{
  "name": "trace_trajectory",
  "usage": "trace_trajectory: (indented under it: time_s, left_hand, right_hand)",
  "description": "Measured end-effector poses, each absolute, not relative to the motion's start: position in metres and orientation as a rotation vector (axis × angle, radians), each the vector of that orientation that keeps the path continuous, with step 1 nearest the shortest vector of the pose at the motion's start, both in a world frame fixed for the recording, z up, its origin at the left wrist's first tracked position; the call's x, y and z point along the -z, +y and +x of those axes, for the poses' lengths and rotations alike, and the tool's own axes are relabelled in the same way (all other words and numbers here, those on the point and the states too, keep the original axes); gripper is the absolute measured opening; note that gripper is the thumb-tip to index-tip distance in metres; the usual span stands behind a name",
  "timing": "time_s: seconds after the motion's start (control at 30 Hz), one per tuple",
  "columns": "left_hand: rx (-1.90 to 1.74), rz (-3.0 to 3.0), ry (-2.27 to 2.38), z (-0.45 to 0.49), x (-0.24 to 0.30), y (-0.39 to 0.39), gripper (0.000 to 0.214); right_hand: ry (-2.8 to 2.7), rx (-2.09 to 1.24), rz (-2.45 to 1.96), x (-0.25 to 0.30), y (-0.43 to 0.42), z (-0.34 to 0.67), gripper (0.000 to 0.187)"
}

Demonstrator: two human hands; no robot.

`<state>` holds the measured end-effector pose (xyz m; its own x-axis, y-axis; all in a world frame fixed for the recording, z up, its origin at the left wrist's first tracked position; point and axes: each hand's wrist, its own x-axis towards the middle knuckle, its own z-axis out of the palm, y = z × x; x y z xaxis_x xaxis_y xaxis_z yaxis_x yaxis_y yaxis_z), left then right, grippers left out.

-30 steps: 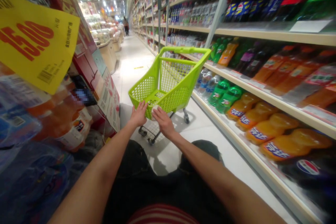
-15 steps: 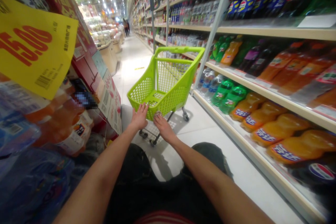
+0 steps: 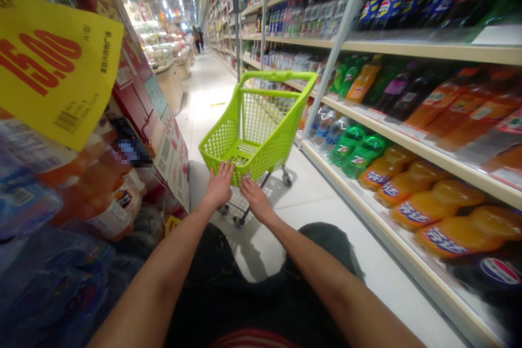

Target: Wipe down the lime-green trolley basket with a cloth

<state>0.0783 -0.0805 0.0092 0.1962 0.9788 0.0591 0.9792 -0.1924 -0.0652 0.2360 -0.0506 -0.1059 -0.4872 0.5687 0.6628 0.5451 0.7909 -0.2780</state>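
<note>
A small lime-green plastic shopping cart (image 3: 265, 119) stands in the aisle in front of me, its basket empty. My left hand (image 3: 219, 187) lies flat against the near corner of the basket, fingers stretched out. My right hand (image 3: 255, 198) rests just beside it on the basket's lower near edge, fingers also extended. Both forearms reach forward over my dark trousers.
Shelves of soft-drink bottles (image 3: 408, 196) run along the right side of the aisle. On the left is a stacked display with wrapped bottles and a yellow price sign (image 3: 53, 70). The white floor (image 3: 212, 92) stretches ahead; people stand far down the aisle (image 3: 198, 38).
The cart has shifted slightly and both hands have followed, staying on its near corner. The left hand's fingers now lie flatter and reach higher on the basket.
</note>
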Motion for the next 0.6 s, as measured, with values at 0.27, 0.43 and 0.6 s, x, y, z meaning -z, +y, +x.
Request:
trace_trajectory:
  time_s: [0.27, 0.43, 0.6]
  left_hand:
    - [0.11, -2.366, -1.902, 0.083, 0.002, -0.084, 0.084]
    - [0.121, -2.407, -1.851, 0.091, -0.001, -0.089, 0.079]
    - [0.116, -2.497, -1.788, 0.098, -0.006, -0.095, 0.076]
  right_hand:
    - [-2.145, 0.03, -0.748, 0.077, -0.062, 0.244, 0.04]
    - [-2.2, 0.054, -0.733, 0.085, -0.056, 0.244, 0.036]
    - [-2.211, 0.029, -0.721, 0.104, -0.067, 0.253, 0.033]
